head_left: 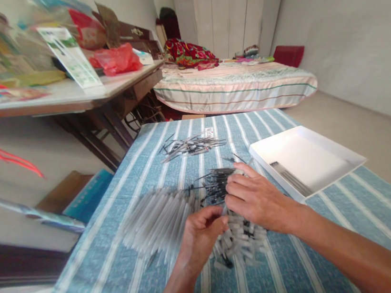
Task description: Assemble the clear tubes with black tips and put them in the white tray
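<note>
My left hand is closed, thumb and forefinger pinched together over a heap of short translucent pen caps. Just right of it, my right hand has its fingers curled, with one fingertip pointing forward. What either hand pinches is hidden. Thin black pen parts lie in a bunch beside the right fingers. To the left, long translucent pen barrels are laid side by side in a pile. Farther back are scattered dark, slim refills; their detail is blurred.
A shallow white box at the right holds several slim grey pens along its near left side. A striped blue cloth covers the table. A cluttered desk stands left, and a bed lies beyond.
</note>
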`<action>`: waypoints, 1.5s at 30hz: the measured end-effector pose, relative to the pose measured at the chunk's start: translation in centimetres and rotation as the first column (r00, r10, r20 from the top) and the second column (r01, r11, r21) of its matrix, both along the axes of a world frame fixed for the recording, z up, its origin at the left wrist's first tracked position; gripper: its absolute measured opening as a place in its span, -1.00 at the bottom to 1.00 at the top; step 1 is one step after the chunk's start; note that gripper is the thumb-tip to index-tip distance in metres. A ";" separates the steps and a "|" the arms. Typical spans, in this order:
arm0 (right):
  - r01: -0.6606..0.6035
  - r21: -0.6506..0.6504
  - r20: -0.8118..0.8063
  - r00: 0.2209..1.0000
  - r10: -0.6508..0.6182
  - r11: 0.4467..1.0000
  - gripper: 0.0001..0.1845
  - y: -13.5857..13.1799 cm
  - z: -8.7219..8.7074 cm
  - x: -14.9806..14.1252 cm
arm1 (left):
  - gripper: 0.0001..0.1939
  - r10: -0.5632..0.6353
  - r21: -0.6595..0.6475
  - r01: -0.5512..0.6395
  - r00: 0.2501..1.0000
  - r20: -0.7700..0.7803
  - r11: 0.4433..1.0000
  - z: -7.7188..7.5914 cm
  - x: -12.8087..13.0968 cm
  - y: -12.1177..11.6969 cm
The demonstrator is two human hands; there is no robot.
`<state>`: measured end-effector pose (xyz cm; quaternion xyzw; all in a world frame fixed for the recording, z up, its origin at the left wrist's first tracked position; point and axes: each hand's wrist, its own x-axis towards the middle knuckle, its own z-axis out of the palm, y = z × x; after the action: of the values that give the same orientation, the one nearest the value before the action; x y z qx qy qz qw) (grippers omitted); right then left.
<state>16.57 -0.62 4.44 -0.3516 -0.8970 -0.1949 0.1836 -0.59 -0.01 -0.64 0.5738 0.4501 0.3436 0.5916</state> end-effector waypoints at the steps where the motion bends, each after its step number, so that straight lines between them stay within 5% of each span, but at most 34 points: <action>1: -0.015 0.024 -0.022 1.000 0.015 1.000 -0.73 -0.3 0.3 -0.1 | -0.92 -0.007 -0.006 0.008 0.999 0.041 1.000 0.0 0.0 0.0; 7: 0.013 0.135 -0.362 0.931 0.037 0.991 -0.83 -2.3 1.6 1.0 | -0.88 0.089 -0.051 -0.079 0.969 0.230 0.996 0.2 0.0 -0.4; 11: 0.091 0.015 -0.562 0.825 -0.067 0.996 -0.80 -2.0 -0.2 3.2 | -0.87 0.114 -0.011 -0.115 0.950 0.291 0.993 0.2 0.0 -0.5; 17: 0.260 -0.328 -0.316 0.876 -0.365 0.908 -0.84 -2.1 -5.6 3.7 | -0.89 0.093 0.013 -0.105 0.928 0.360 0.994 0.1 0.0 -0.6; 22: 0.398 -0.406 -0.177 0.849 -0.498 0.823 -0.96 -3.4 -7.7 2.3 | -0.88 0.094 0.021 -0.107 0.938 0.333 0.994 0.0 0.0 -0.5; 31: 0.341 -0.369 -0.270 0.851 -0.451 0.865 -0.91 -3.2 -8.9 2.1 | -0.86 0.084 0.030 -0.097 0.953 0.289 0.995 -0.3 -0.1 -0.4; 45: 0.343 -0.417 -0.067 0.912 -0.405 0.842 -0.89 -0.2 -7.4 -0.6 | -0.86 0.093 0.048 -0.106 0.971 0.218 0.993 -0.1 -0.1 -0.2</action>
<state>15.96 -0.77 -3.00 -0.5636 -0.8149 -0.0137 0.1347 -0.74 -0.23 -0.74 0.5272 0.4011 0.4462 0.6018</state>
